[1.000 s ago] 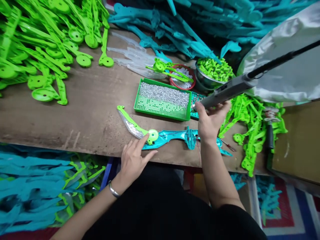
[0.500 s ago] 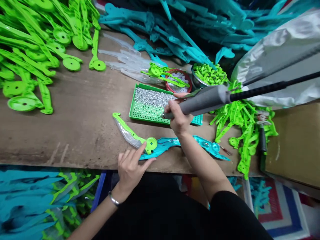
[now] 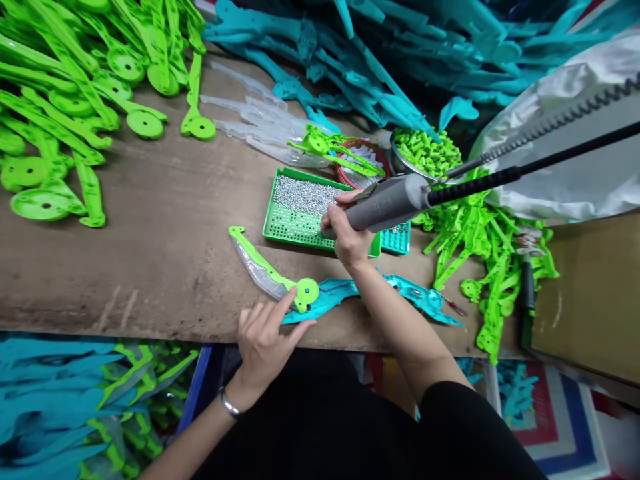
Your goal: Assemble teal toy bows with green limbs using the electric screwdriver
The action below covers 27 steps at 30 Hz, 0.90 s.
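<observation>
My right hand (image 3: pixel 349 241) is wrapped around a grey electric screwdriver (image 3: pixel 387 203) hanging from a black cord. The tool slants above a green tray of small silver screws (image 3: pixel 305 193); its tip is hard to make out. My left hand (image 3: pixel 267 337) rests at the table's front edge, index fingertip on a lime-green plastic part (image 3: pixel 307 291) and thumb by its lower side. Clear plastic lines the curved arm of this part, and its round end lies over a long turquoise plastic piece (image 3: pixel 327 299). My right forearm hides the middle of the turquoise piece.
Lime-green parts (image 3: pixel 145 124) are heaped at left, turquoise parts (image 3: pixel 300 40) at the back. Clear pieces (image 3: pixel 270 123), a red basket (image 3: pixel 345 175) and a bowl of green bits (image 3: pixel 427 152) stand behind the tray. A cardboard box (image 3: pixel 590 293) is at right.
The screwdriver has shifted a little left over the tray, its rear end swinging leftward. My left hand keeps its place on the lime-green part. The view has moved slightly.
</observation>
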Available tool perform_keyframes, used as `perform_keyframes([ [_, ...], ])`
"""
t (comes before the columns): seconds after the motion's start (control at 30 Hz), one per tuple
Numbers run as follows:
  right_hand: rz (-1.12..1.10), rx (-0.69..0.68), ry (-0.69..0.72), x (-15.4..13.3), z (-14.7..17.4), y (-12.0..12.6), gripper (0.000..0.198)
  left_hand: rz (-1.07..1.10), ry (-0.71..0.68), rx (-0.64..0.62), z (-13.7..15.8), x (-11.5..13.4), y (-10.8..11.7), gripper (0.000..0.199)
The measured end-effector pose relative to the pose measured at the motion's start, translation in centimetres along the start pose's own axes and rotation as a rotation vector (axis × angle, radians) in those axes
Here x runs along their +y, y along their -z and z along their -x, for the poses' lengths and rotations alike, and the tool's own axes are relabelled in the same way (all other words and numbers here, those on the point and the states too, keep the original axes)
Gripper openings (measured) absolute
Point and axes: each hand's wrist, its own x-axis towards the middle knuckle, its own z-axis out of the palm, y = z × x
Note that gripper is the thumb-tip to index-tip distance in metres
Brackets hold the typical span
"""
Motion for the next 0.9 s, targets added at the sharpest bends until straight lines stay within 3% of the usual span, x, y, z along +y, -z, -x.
perform_keyframes([
  [0.63, 0.081, -0.013, -0.011, -0.5, -0.4, -0.7, 0.028, 0.084, 0.055, 0.014, 0.1, 0.1, 0.0, 0.055],
  [0.77, 0.027, -0.038, 0.005, -2.8, 0.1, -0.3, 0.023, 0.085, 0.043, 0.006, 0.0, 0.1, 0.0, 0.054],
  [0.9, 0.002, -0.212, -0.065, -6.6, 3.1, 0.2, 0.021, 0.099, -0.019, 0.012, 0.2, -0.2, 0.0, 0.054],
])
